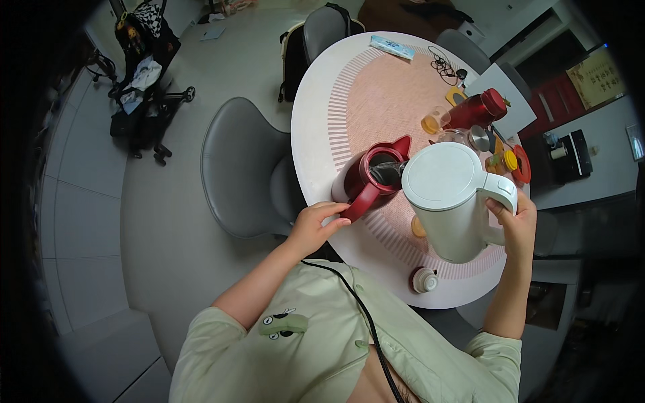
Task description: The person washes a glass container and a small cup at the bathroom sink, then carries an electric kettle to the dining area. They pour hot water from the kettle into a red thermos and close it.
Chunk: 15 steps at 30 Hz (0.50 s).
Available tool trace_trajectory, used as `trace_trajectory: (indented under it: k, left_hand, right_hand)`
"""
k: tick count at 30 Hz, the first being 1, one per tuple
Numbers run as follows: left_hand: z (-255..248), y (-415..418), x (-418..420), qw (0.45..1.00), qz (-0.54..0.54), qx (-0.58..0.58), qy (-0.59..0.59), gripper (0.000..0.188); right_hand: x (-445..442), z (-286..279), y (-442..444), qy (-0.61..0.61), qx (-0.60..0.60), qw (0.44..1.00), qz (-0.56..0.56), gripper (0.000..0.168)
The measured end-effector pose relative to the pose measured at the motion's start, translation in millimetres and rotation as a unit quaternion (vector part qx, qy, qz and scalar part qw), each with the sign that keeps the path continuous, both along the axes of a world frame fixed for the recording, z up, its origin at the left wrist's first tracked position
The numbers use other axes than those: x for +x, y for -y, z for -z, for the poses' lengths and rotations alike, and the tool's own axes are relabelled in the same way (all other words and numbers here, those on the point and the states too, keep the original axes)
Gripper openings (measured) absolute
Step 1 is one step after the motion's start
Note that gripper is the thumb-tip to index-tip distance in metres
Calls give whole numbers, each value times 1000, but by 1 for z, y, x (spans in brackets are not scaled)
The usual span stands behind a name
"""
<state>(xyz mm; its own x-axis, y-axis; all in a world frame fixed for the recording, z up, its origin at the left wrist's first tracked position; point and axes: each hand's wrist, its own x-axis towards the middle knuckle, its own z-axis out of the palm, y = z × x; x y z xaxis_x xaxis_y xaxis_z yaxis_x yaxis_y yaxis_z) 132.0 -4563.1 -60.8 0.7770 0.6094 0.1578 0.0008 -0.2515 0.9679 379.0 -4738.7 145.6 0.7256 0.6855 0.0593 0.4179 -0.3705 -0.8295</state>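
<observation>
My left hand (316,226) pinches the lower end of the handle of a red vacuum jug (359,182), which stands without a lid on the round table. In my right hand (521,224) is a white electric kettle (446,221), gripped by its handle and tilted toward the jug. Clear water (387,170) runs from the kettle into the jug's mouth. The kettle's lid is closed, and its body hides part of the table. A white stopper with a dark red rim (424,280) lies near the table's front edge.
Beyond the kettle stand a second red vacuum jug (468,113), a glass teapot (456,136), a glass of amber liquid (434,122) and a yellow-lidded jar (500,162). A wipes pack (392,47) and black cable (443,65) lie farther back. A grey chair (237,166) adjoins the table.
</observation>
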Motion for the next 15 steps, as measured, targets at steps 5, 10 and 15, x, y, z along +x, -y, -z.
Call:
trace_trajectory:
  k: [5,10,15]
  left_hand:
    - [0,1,-1,1000,-1,-13,6,28]
    - [1,-1,0,1000,9,-23,1,30]
    - [1,-1,-1,999,13,-29,-13,31]
  right_hand:
    - [-3,-13,-11,31,-39,998,-38,28]
    - [-3,-22,-19,65,-75,994,-41,27]
    - [-4,-27,-25,69,-84,993,-47,27]
